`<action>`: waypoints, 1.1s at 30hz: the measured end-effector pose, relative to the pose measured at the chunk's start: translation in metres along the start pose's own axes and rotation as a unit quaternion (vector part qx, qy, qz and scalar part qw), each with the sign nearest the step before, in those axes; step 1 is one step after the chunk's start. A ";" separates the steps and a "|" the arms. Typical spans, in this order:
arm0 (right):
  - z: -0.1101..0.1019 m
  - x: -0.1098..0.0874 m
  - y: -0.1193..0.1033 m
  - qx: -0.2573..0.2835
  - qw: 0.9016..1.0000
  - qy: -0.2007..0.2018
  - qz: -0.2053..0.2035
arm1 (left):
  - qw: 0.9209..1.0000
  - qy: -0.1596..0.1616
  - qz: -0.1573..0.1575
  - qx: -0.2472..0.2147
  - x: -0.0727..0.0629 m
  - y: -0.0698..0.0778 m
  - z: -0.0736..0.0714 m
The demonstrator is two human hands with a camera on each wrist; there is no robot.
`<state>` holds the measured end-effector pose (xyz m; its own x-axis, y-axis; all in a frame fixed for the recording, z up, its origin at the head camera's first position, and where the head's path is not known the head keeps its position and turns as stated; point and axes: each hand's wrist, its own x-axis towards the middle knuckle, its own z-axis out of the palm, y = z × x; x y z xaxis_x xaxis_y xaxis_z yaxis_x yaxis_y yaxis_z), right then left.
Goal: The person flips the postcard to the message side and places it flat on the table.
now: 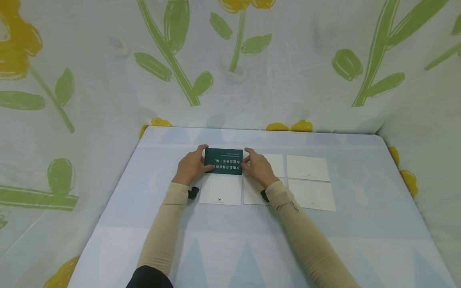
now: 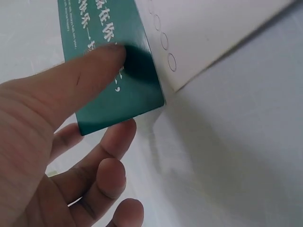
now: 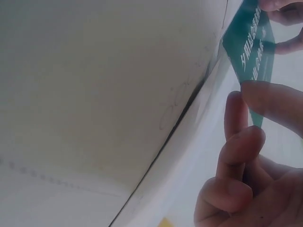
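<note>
A dark green card (image 1: 225, 156) with white lettering is held between both hands at the back of the table. My left hand (image 1: 190, 166) pinches its left end; in the left wrist view the thumb (image 2: 90, 71) lies over the printed face, with fingers below the edge. At the other end, my right hand (image 1: 260, 169) pinches the card's edge between thumb (image 3: 272, 97) and fingers, as the right wrist view shows. A white card (image 1: 220, 192) with a small dark mark lies just in front of the green one. My right hand and wrist partly cover two more white cards.
Several white cards lie in two rows, including a back right card (image 1: 307, 168) and a front right card (image 1: 311, 196). They rest on a pale patterned tabletop (image 1: 223, 224). Behind it stands a cloth wall (image 1: 288, 92) with green stems and yellow flowers.
</note>
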<state>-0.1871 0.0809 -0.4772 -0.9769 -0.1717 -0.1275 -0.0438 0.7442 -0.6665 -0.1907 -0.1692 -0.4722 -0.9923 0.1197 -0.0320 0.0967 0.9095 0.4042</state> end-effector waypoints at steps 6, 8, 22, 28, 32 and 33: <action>0.000 -0.001 -0.001 -0.004 1.000 0.005 -0.005 | 1.000 0.007 -0.001 -0.019 -0.002 -0.002 0.000; -0.001 -0.001 -0.001 -0.004 1.000 0.006 -0.007 | 1.000 0.012 -0.007 -0.025 -0.003 -0.003 0.001; -0.002 -0.002 0.001 -0.007 0.999 0.021 -0.029 | 0.998 0.022 -0.028 -0.060 -0.009 -0.008 -0.002; -0.003 -0.004 0.002 -0.013 0.999 0.023 -0.033 | 0.996 0.020 -0.026 -0.086 -0.010 -0.010 -0.003; -0.005 -0.006 0.002 0.001 0.999 0.022 -0.026 | 0.992 0.011 -0.036 -0.122 -0.012 -0.010 -0.004; -0.005 -0.007 0.001 0.007 0.999 0.023 -0.025 | 0.991 0.007 -0.040 -0.131 -0.012 -0.011 -0.004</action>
<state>-0.1819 0.0865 -0.4733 -0.9822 -0.1780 -0.0609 -0.0893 0.7258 -0.6821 -0.1805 -0.1821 -0.4723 -0.9971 0.0446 -0.0613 -0.0034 0.7814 0.6240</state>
